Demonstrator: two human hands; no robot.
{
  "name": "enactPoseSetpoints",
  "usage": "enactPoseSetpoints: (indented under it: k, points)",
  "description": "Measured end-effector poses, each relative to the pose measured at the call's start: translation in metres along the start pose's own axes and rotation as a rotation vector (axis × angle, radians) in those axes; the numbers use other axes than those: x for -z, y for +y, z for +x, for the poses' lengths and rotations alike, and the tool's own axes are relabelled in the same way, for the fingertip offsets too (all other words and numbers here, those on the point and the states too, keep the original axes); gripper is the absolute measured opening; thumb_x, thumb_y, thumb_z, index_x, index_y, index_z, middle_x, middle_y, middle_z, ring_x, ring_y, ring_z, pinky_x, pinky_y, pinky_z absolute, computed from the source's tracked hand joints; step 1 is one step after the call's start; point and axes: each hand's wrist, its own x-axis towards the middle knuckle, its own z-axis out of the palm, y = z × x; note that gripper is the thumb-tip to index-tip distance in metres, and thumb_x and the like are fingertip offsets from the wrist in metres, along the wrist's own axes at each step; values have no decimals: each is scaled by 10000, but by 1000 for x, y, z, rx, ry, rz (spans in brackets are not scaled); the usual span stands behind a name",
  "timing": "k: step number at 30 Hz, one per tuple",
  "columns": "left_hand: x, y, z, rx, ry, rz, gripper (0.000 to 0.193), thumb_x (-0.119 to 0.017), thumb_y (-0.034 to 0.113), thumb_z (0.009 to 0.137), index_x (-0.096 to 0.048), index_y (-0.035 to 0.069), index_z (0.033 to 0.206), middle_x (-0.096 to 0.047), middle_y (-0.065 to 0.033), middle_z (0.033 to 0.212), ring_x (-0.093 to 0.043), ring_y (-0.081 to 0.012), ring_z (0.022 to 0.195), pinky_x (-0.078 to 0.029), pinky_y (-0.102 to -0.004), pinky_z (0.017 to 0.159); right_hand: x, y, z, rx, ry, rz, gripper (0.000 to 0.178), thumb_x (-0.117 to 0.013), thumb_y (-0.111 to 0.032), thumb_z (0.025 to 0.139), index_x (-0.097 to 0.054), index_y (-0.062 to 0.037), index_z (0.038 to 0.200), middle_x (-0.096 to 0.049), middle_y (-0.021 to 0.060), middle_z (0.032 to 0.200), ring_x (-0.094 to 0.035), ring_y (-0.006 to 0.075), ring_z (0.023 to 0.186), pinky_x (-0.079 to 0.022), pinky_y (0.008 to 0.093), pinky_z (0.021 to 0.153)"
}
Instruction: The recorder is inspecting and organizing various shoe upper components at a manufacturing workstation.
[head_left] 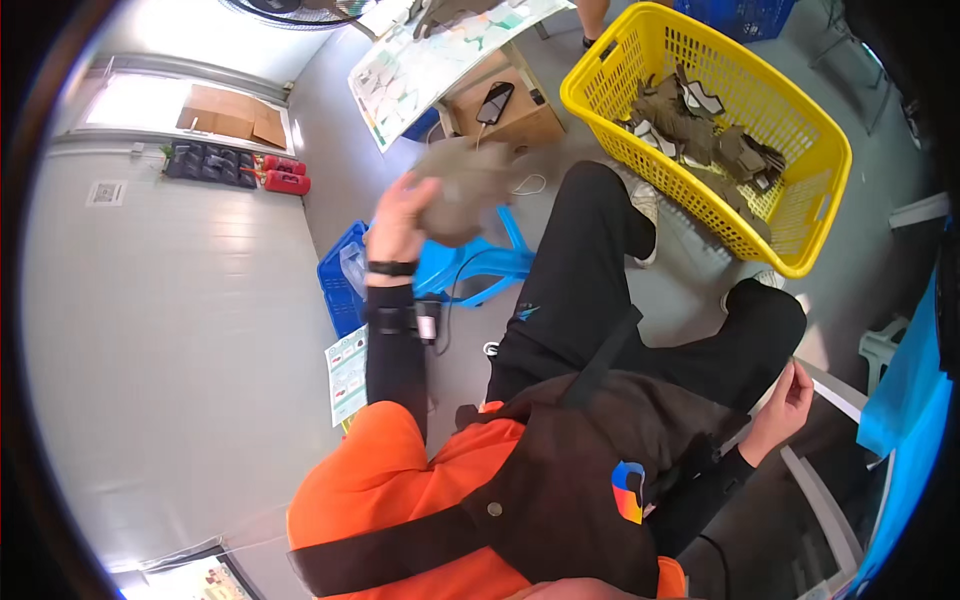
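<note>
1. Over the blue stool (480,268), as seen from the head, the left hand (400,222) grips a blurred grey-brown item (465,195), thumb laid across its near side.
2. Its forearm reaches straight forward, with a black wristband (391,268) around the wrist.
3. Out to the right, just beside the black trousers (740,345), the right hand (783,412) has fingers bent close together, pointing forward; whether they pinch anything, I cannot tell.
4. Beyond the knees, the yellow basket (822,165) holds similar grey-brown pieces (690,130).
</note>
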Motion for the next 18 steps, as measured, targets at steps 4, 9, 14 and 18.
enactPoseSetpoints:
  k: [4, 9, 14, 18]
  points:
    - [103, -18, 37, 124, 10, -122, 335, -580, 144, 947, -531, -19, 1236, -631, -134, 1132, -633, -244, 1026, -513, -349, 875, -12, -11, -11, 43, -51, -33, 132, -604, -67, 936, -619, 17, 1037, -644, 50, 1001, -597, 99, 909, -462, 223, 842]
    - [219, -94, 64, 119, 417, 1166, 689, -776, 496, 710, -648, -94, 1042, -673, -228, 1050, -639, -335, 1033, -488, -381, 897, -26, -26, -18, 98, -94, 33, 119, -606, -58, 933, -616, 18, 1024, -634, 42, 994, -594, 94, 895, -463, 218, 834]
    - [124, -107, 90, 62, 668, 1886, 727, -724, 662, 647, -661, 10, 960, -679, -169, 894, -673, -293, 925, -530, -406, 808, 2, -47, -23, 126, 114, -76, 99, -638, -38, 903, -637, 2, 994, -625, 26, 962, -583, 93, 875, -464, 228, 822]
    - [145, -143, 119, -1187, 744, 1409, 679, -641, 567, 820, -572, -10, 1171, -605, -180, 1052, -629, -294, 898, -530, -387, 719, -41, -65, -33, -150, 9, 35, 191, -562, -218, 955, -592, -39, 1015, -634, 50, 872, -591, 125, 762, -488, 293, 701]
